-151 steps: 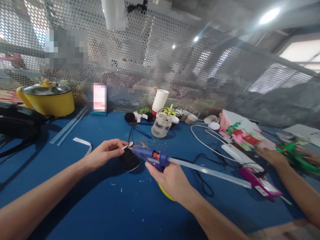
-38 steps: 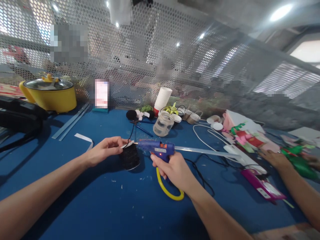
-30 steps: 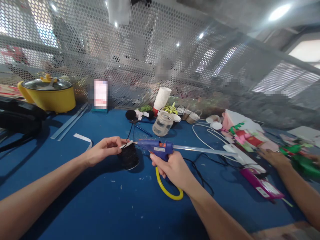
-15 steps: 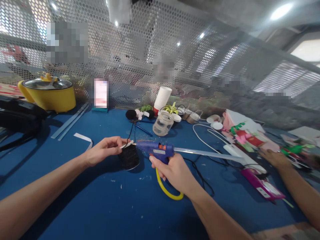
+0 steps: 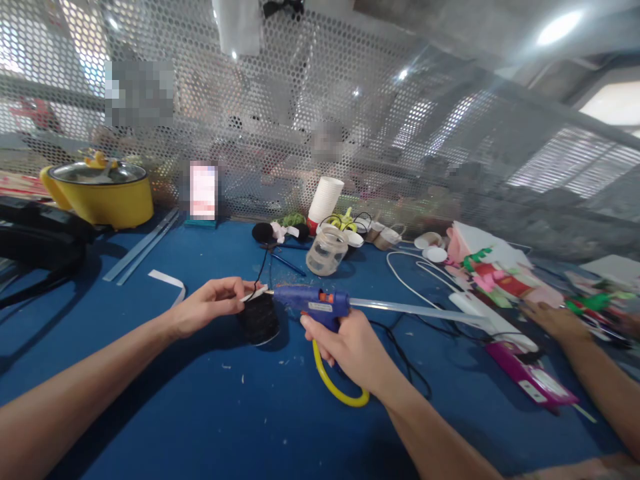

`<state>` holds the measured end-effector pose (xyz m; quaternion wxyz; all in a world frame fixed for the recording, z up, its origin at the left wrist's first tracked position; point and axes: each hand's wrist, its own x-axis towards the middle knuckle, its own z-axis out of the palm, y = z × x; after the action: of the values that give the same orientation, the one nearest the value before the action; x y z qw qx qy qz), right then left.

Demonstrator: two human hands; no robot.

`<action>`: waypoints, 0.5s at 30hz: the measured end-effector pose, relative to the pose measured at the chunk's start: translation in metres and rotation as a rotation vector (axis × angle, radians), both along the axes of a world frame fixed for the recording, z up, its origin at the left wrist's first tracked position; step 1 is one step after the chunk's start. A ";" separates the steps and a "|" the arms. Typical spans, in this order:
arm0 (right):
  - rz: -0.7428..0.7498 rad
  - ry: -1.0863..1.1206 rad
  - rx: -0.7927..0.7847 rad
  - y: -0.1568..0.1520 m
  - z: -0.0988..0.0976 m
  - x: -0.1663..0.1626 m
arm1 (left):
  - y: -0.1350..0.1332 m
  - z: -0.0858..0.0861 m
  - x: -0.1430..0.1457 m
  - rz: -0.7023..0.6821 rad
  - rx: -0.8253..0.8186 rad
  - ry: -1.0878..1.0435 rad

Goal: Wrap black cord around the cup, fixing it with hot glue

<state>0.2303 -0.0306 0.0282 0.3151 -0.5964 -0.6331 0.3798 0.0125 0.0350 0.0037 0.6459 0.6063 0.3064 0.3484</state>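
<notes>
My right hand [image 5: 350, 347] is wrapped round the grip of a blue hot glue gun [image 5: 313, 301], and a long clear glue stick [image 5: 415, 307] sticks out of its back. A yellow loop [image 5: 340, 390] hangs below the grip. The gun's nozzle points left and meets, or nearly meets, a small white strip [image 5: 256, 293]. My left hand [image 5: 220, 303] pinches this strip between thumb and fingers. Right under the strip stands a black yarn-covered cup-like piece [image 5: 259, 321], with a black cord [image 5: 262, 267] running up from it. Whether the left fingers also touch the black piece is hidden.
Behind the gun stand a clear jar [image 5: 327, 252] and stacked paper cups [image 5: 327, 197]. A yellow pot [image 5: 107, 197] and a lit phone [image 5: 203, 193] are at the back left. On the right lie a power strip [image 5: 495, 323], a purple box [image 5: 530, 375] and another person's hand [image 5: 555, 320].
Little differs. The view has shifted slightly, and both hands keep the strip and the glue gun nearly in the same place.
</notes>
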 end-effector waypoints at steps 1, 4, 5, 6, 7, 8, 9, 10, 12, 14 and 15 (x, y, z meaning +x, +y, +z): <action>-0.005 -0.003 -0.007 0.001 0.000 0.001 | 0.000 0.000 0.000 -0.001 0.003 -0.001; -0.007 0.005 -0.006 0.005 -0.001 0.003 | 0.000 -0.001 0.000 0.001 0.013 0.000; -0.010 0.009 0.001 0.006 -0.002 0.003 | 0.000 -0.001 -0.001 0.003 0.017 0.003; -0.014 0.011 0.008 0.007 -0.002 0.004 | 0.000 -0.002 -0.001 0.005 0.020 0.006; -0.015 0.013 0.014 0.008 -0.003 0.004 | 0.000 -0.002 -0.001 0.008 0.023 0.009; -0.016 0.014 0.020 0.008 -0.003 0.003 | 0.000 -0.002 -0.001 0.011 0.025 0.012; -0.015 0.016 0.023 0.009 -0.003 0.003 | 0.001 -0.003 -0.001 0.014 0.026 0.014; -0.015 0.017 0.022 0.009 -0.003 0.003 | 0.001 -0.003 -0.001 0.015 0.026 0.016; -0.018 0.020 0.015 0.008 -0.003 0.003 | 0.001 -0.003 -0.001 0.017 0.026 0.015; -0.022 0.025 0.002 0.007 -0.003 0.002 | 0.001 -0.004 -0.001 0.019 0.024 0.010; -0.022 0.027 -0.004 0.007 -0.002 0.002 | 0.001 -0.003 -0.001 0.020 0.022 0.010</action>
<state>0.2324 -0.0239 0.0258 0.3267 -0.5986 -0.6214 0.3857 0.0112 0.0356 0.0003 0.6341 0.6119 0.3119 0.3553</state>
